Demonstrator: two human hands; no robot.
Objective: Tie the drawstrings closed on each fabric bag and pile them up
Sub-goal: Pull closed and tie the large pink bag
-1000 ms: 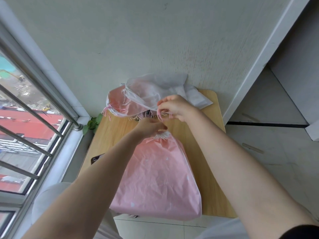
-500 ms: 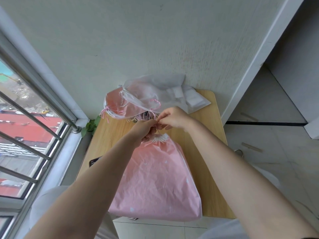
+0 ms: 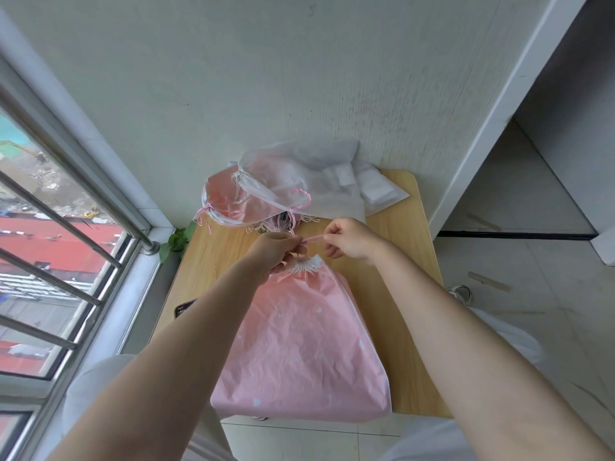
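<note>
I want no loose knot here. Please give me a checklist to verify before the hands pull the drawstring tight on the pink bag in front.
1. Mouth of the pink bag gathered shut: ok, it is bunched below the hands.
2. Left hand holds the drawstring: ok, fingers curled on it.
3. Right hand pinches the other end: ok.
4. Knot already formed: cannot tell, the fingers hide it.
5. Bag rests on the table: ok.
6. Pile of bags at the wall leaves room: ok.

Bare forearms, light grey trousers (image 3: pixel 100 387)
</note>
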